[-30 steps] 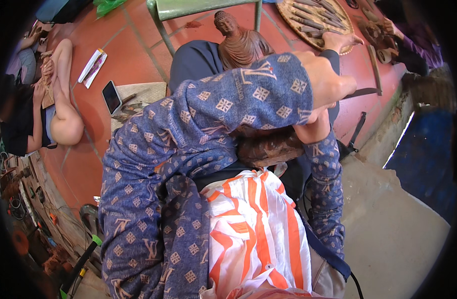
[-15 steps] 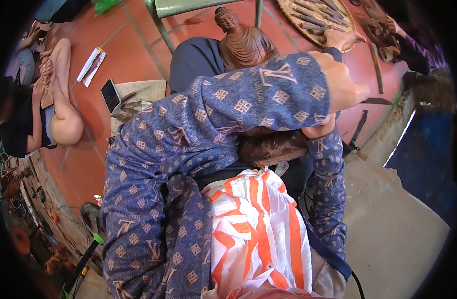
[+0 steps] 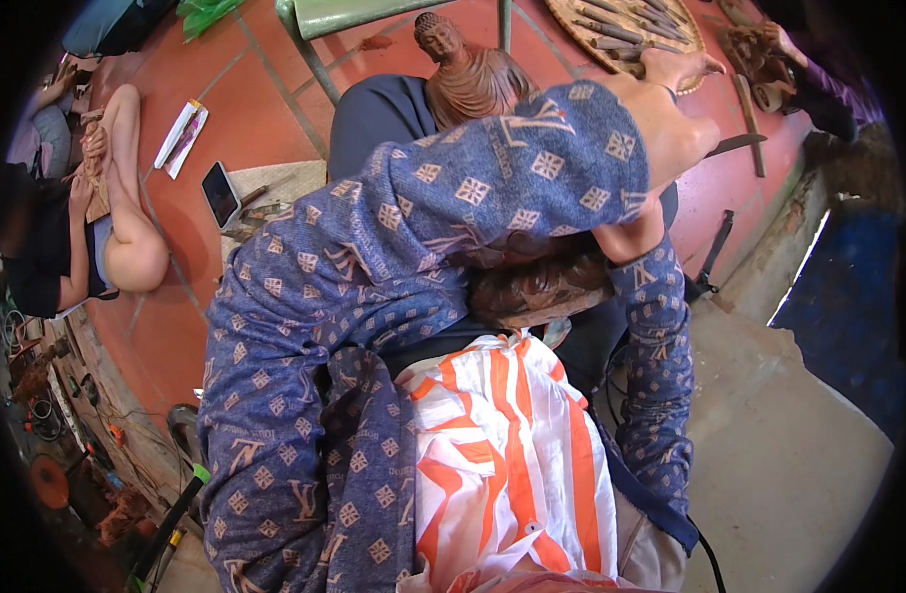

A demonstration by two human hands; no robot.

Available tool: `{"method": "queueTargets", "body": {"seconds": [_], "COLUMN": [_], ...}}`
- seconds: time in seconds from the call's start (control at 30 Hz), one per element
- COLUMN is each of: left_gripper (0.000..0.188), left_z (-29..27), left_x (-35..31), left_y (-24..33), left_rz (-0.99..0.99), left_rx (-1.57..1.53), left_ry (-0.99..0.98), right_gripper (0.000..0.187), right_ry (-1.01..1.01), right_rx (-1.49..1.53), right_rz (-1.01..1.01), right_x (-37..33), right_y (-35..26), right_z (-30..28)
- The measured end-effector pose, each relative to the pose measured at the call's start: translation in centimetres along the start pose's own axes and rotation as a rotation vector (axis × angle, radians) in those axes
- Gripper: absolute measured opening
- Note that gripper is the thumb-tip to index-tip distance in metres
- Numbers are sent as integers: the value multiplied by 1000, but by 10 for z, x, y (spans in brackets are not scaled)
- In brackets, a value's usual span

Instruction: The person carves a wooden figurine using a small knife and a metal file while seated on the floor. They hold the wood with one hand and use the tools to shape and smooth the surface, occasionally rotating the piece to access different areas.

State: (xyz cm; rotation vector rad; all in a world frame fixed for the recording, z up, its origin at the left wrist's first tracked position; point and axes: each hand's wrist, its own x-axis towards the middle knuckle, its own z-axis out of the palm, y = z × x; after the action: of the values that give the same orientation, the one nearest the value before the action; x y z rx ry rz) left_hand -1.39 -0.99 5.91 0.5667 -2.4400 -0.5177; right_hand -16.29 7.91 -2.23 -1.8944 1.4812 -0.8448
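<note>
My left arm, in a blue patterned sleeve, reaches across my lap to the right. At its end my left hand (image 3: 672,138) is closed, seen from its back. A dark narrow knife blade (image 3: 737,145) sticks out past it to the right; the handle is hidden. Below it is my right hand (image 3: 634,235), mostly covered by the left, with its fingers out of sight. A dark brown wood carving (image 3: 540,289) lies in my lap beneath the arms, partly hidden. Just beyond the left forearm sits a carved wooden Buddha figure (image 3: 473,79).
A round woven tray (image 3: 574,22) of carving tools lies far right, beside my bare foot (image 3: 678,67). A wooden stick (image 3: 750,128) rests nearby. At left are a phone (image 3: 219,194) and a seated person (image 3: 107,227) holding a wooden piece. Another person's hand (image 3: 787,44) touches carvings, far right.
My left hand and the knife blade have moved up and away from me, the blade now crossing the stick. The carving in my lap shows slightly more.
</note>
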Motion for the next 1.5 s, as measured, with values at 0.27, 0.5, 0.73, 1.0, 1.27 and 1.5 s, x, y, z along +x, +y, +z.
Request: {"method": "queueTargets", "body": {"seconds": [0.27, 0.5, 0.73, 1.0, 1.27, 1.5], "left_gripper": [25, 25, 25, 20, 18, 27], "left_z": [-2, 2, 0, -4, -5, -13], "left_x": [-5, 6, 8, -5, -14, -1], "left_y": [-1, -1, -3, 2, 7, 21], "left_rz": [-31, -51, -41, 33, 31, 185], "left_rx": [-92, -36, -6, -56, -95, -14], "left_ry": [-37, -75, -81, -44, -147, -113], "right_gripper": [26, 26, 22, 54, 52, 35], "right_ry": [-74, 30, 13, -103, -157, 109], "right_rx": [182, 329, 212, 220, 34, 209], "right_rz": [-6, -25, -36, 15, -131, -19], "right_x": [0, 7, 14, -1, -14, -11], "right_y": [0, -2, -7, -5, 10, 13], "right_z": [-8, -3, -4, -5, -3, 10]}}
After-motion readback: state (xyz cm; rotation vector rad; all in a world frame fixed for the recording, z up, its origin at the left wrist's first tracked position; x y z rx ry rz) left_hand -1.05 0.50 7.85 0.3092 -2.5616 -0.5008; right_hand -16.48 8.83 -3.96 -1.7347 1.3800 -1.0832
